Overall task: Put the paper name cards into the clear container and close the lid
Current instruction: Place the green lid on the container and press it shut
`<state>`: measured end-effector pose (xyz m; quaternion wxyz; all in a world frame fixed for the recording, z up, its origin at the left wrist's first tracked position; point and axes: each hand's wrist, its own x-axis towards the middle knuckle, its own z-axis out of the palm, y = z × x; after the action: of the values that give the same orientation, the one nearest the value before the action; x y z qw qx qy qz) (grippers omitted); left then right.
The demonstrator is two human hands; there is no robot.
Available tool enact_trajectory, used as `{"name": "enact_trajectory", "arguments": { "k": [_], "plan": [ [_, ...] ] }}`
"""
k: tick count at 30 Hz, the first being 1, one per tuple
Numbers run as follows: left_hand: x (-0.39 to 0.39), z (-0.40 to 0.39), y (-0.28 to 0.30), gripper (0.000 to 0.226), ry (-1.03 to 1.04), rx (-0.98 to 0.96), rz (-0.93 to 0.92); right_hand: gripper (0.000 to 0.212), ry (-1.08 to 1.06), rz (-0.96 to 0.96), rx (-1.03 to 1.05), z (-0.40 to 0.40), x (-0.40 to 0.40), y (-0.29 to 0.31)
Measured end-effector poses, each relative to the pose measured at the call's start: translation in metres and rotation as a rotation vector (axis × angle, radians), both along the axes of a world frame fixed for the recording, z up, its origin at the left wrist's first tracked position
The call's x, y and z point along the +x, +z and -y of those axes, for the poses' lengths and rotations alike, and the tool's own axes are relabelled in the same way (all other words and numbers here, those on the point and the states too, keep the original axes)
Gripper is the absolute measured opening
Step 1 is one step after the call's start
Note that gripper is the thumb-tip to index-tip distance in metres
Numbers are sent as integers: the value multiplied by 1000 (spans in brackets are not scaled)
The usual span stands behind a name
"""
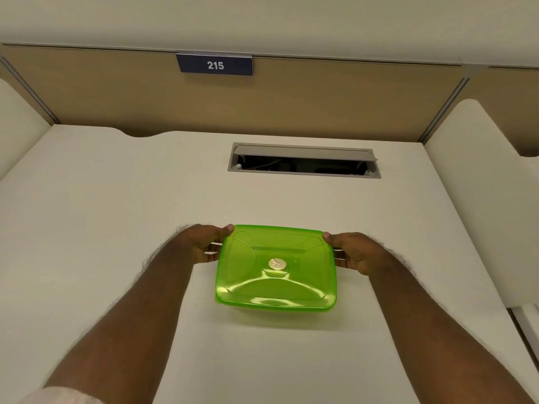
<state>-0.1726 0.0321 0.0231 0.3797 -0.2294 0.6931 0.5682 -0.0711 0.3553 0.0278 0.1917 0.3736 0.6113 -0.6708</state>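
Note:
A rectangular container with a translucent green lid [275,266] sits on the white desk [116,217] in front of me. The lid lies flat on top and carries a small round gold sticker [277,263] at its centre. My left hand [201,243] grips the container's left side, thumb resting on the lid's far left corner. My right hand [353,252] grips the right side the same way, thumb on the far right corner. The clear body under the lid is almost entirely hidden, and no paper name cards can be seen.
A grey cable hatch [303,160] is set into the desk behind the container, its flap open. A tan partition with a dark sign reading 215 [215,65] closes off the back. White side dividers [478,170] stand at the left and right.

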Motion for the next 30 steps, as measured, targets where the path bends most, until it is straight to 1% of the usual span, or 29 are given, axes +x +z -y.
{"name": "enact_trajectory", "arguments": {
  "k": [5,10,14,15,17,20,22,24,27,30],
  "plan": [
    [-1,-3,-5,22,6,-48,-50,13,7,-19,28,0,-2,-3],
    [5,1,-5,25,14,22,-62,13,-3,-39,51,4,3,0],
    [22,-6,-2,25,102,20,-236,15,-5,-81,56,11,9,6],
    [31,-5,-1,25,119,37,-256,16,-3,-91,57,12,12,8],
    [50,5,2,27,118,74,-232,23,34,-105,85,13,19,13],
    [83,33,1,24,4,125,-129,37,176,-69,116,13,39,18],
    [103,48,-2,27,-53,166,-65,41,239,-18,67,13,62,18],
    [117,52,-7,28,-22,216,-36,41,266,12,5,14,86,14],
    [125,48,-8,21,60,254,-21,41,201,-3,-66,21,112,4],
    [122,46,-5,16,63,255,-3,38,83,-43,-69,31,121,0]
  ]
}}
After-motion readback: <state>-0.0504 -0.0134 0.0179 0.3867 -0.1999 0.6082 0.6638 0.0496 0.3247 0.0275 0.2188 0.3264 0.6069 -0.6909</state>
